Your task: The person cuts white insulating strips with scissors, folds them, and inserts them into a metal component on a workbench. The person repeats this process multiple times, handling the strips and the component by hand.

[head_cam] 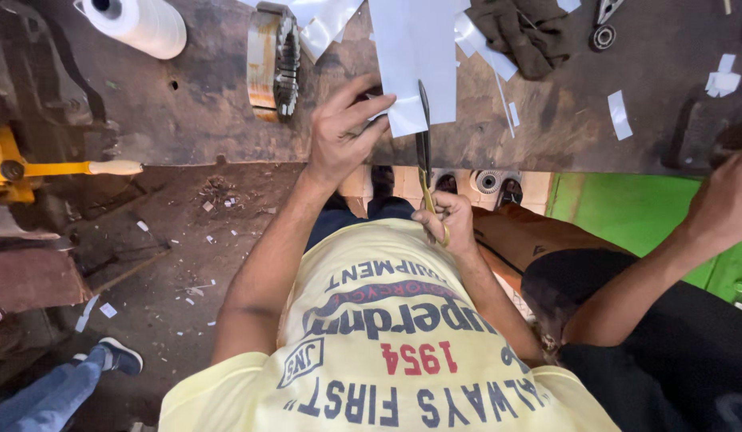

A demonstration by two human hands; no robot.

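White sheet (415,60), smooth and straight-edged, lies on the dark, worn counter (203,104) and overhangs its near edge. Left hand (343,132) pinches the sheet's lower corner at its 7 o'clock. Right hand (451,220) is clamped on the yellow-handled scissors (424,152), blades pointing to 12 o'clock along the sheet. Paper scraps (619,112) litter the counter at 3 o'clock; a toothed metal gear (275,60) stands at 9 o'clock.

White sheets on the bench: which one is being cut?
The large white sheet at the bench edge: left hand pins its corner, scissors in right hand lie against it. Other scraps lie untouched.
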